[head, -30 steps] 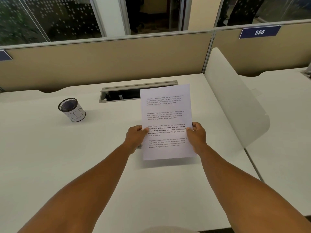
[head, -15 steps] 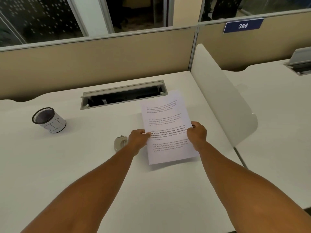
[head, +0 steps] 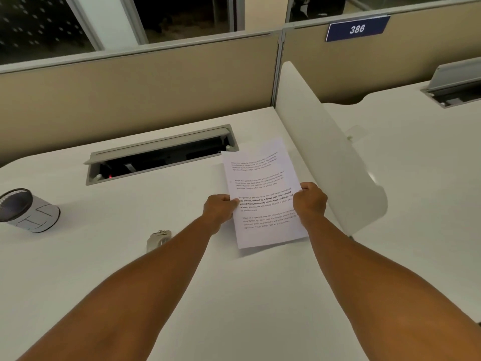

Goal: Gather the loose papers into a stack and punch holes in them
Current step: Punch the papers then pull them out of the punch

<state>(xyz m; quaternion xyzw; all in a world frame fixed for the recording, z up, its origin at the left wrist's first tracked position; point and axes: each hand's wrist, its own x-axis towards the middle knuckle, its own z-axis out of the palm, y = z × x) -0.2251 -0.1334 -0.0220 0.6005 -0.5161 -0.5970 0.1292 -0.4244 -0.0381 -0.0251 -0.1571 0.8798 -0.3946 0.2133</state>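
Observation:
I hold a stack of printed white papers point(head: 263, 188) over the white desk point(head: 104, 256), tilted a little with its top leaning left. My left hand point(head: 220, 210) grips its left edge and my right hand point(head: 311, 201) grips its right edge, thumbs on the top sheet. A small metal hole punch point(head: 158, 239) sits on the desk just left of my left forearm, partly hidden by it.
A mesh pen cup point(head: 28, 211) lies on its side at the far left. An open cable tray point(head: 161, 155) is set into the desk behind the papers. A white divider panel point(head: 328, 149) stands at the right, with a beige partition point(head: 130, 95) behind.
The papers have gone from upright to lower and flatter, drifting right in view. The hole punch has come into sight beside my left forearm as my view shifted.

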